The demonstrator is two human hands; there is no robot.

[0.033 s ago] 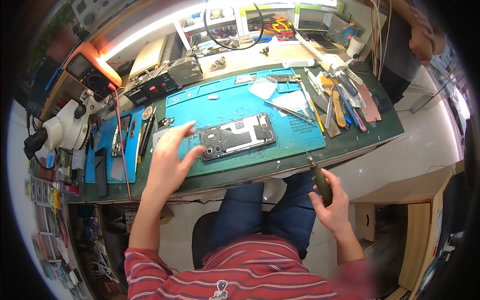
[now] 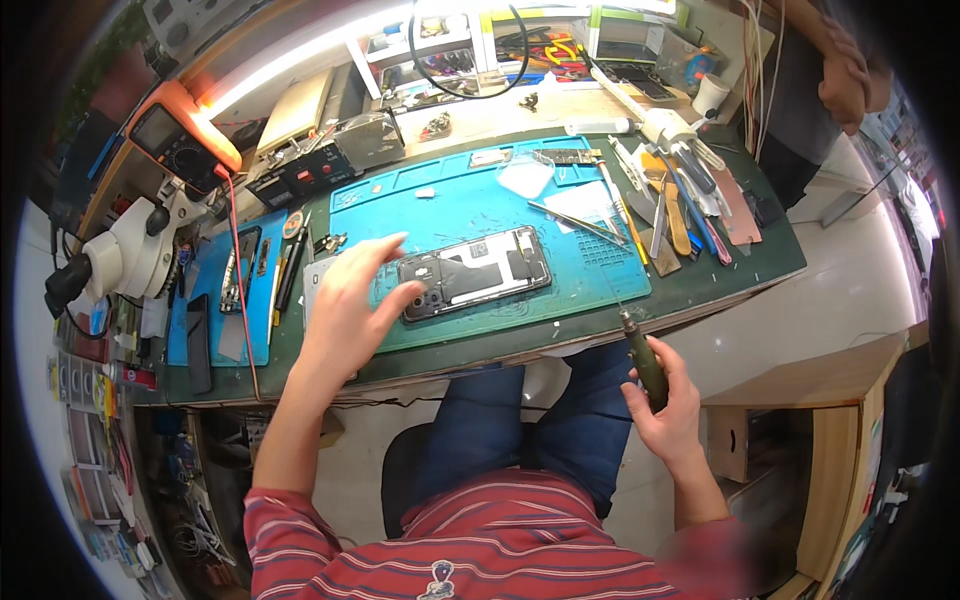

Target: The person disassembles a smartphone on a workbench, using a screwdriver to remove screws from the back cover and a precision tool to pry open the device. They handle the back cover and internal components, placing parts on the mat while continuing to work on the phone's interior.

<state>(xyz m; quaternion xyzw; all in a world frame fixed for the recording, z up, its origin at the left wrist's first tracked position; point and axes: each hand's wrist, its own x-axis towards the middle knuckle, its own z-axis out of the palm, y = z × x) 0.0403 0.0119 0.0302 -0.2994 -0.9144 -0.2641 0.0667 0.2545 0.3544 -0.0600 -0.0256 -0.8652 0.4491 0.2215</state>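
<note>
An opened phone (image 2: 495, 270) lies on the blue silicone mat (image 2: 420, 210), its inner parts showing. My left hand (image 2: 355, 300) is open at the phone's left end, thumb and fingers apart, with the thumb at the dark camera area; whether it touches cannot be made out. My right hand (image 2: 665, 420) grips an olive-green pen-shaped tool (image 2: 648, 370) with a metal tip, held below the mat's front right corner. Metal tweezers (image 2: 575, 222) and a small clear tray (image 2: 525, 175) lie at the mat's right back.
An orange multimeter (image 2: 175, 135) and a white microscope (image 2: 130, 250) stand left. A second blue mat (image 2: 200, 335) holds phone parts. Assorted hand tools (image 2: 680, 220) crowd the bench's right. A power supply (image 2: 310, 170) stands behind. Another person's hand (image 2: 840, 95) is at upper right.
My left hand has shifted very slightly right and upward toward the phone's left end. The tool in my right hand has moved a touch to the right.
</note>
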